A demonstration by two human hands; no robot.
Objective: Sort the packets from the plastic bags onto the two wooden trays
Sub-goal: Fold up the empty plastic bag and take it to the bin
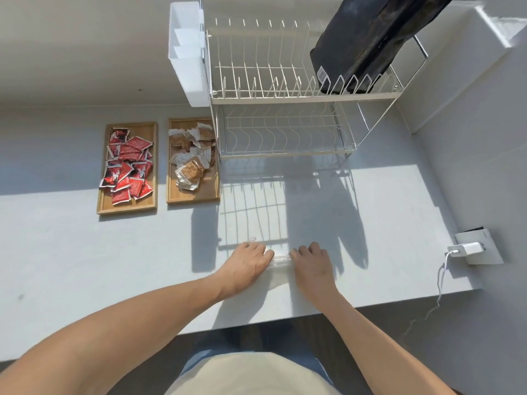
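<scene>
Both hands lie palm-down on the white counter (85,266), near edge, centre-right. L hand (247,262) and R hand (313,265) sit close together, fingers curled down onto a clear plastic bag (281,259) stretched flat between them; each hand pinches or presses 1 end, can't tell which. The bag looks see-through, no packets visible in it.

Far left on the counter sit 2 wooden trays side by side, just apart. Left tray (100,205) carries a loose heap of red packets (128,165), a few hanging over its left rim. Right tray (194,195) carries brown and white packets (191,155), piled toward its far half; near part bare.

Just right of that tray stands a 2-tier wire dish rack (285,89) w/ a white plastic caddy (186,52) hooked on its left side. A black bag (368,41) stands tilted in the upper tier, right end. Far right, a white charger (467,248) is plugged into a socket block, cable trailing off the counter edge.
</scene>
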